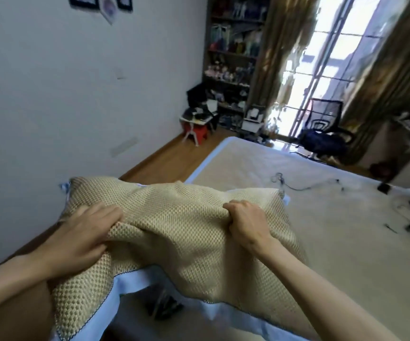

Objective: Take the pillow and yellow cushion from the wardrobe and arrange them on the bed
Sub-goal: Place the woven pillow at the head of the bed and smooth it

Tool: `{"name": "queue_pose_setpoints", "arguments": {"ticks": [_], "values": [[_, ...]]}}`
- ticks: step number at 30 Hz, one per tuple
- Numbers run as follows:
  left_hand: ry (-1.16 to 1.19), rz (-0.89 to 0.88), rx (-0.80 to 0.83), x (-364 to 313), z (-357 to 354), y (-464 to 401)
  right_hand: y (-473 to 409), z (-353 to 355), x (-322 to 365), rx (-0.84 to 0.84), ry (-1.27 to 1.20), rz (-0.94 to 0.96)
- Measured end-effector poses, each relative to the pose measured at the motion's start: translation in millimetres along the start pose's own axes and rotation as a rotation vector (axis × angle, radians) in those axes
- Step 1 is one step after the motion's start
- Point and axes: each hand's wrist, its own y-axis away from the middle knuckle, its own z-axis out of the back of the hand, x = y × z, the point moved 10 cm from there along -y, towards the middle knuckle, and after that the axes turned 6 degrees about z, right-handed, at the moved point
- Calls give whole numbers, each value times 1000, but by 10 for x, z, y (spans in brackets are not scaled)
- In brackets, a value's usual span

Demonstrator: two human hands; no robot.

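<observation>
Left hand (pixel 85 232), right hand (pixel 244 221) fisted on pillow (pixel 174 217).

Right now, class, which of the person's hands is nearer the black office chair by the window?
Right. The right hand grips the pillow on the side towards the office chair; the left hand grips its far side.

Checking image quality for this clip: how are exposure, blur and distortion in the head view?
Head view: the window is blown out to white glare; the shelf and wall frames are smeared by blur; wide-angle distortion tilts the walls and curtains; the pillow and both hands, left hand and right hand, read reasonably sharp.
</observation>
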Motion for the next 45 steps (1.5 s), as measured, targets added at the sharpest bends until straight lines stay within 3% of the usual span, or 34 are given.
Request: {"name": "queue_pose_setpoints", "arguments": {"ticks": [8,21,31,45], "values": [[236,-457,56,-1371,-411,-1286,1428,355,-1356,-77,118,-483],[481,-1083,-35,-3601,-685,-1556,3947,674,-1670,-52,125,-1109],[453,-1210,51,-5469,-870,-1467,5581,818,-2189,-30,141,-1347],[263,-1269,96,-8645,-1419,-1554,7940,580,-4016,-23,-54,-1487]]}}
